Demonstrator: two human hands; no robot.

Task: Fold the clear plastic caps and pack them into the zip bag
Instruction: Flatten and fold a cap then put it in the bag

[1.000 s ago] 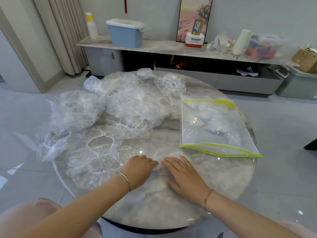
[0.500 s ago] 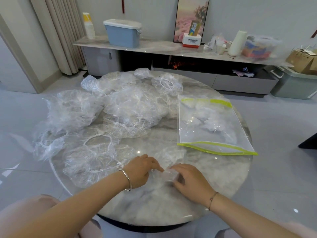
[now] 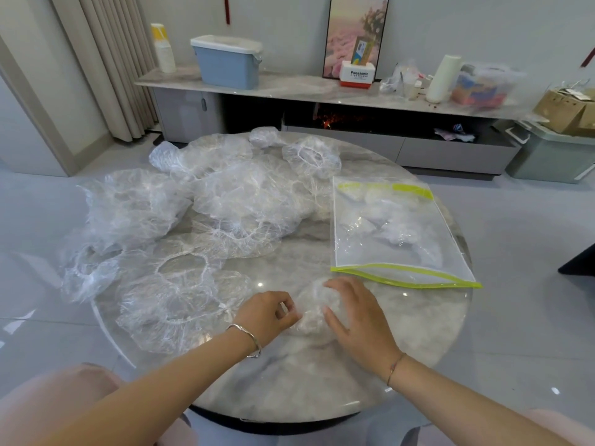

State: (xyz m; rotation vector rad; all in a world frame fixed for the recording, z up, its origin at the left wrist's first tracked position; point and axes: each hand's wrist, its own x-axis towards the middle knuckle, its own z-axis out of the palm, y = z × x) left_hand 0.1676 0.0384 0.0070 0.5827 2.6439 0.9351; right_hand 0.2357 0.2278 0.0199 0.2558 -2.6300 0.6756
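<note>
A small folded clear plastic cap lies on the round marble table near its front edge. My left hand pinches the cap's left edge with curled fingers. My right hand is curved over the cap's right side, fingers and thumb around it. Several unfolded clear caps with white elastic rims are spread over the left and far half of the table. The clear zip bag, edged in yellow-green, lies flat at the right with a few folded caps inside; its open mouth faces me.
Behind the table runs a low marble sideboard holding a blue bin, a bottle, a paper roll and boxes. A grey-green storage box stands on the floor at far right. Grey tile floor surrounds the table.
Both hands lay flat on the table a second ago. They have since gathered the cap into a small bundle, and my right hand has risen to cup over it.
</note>
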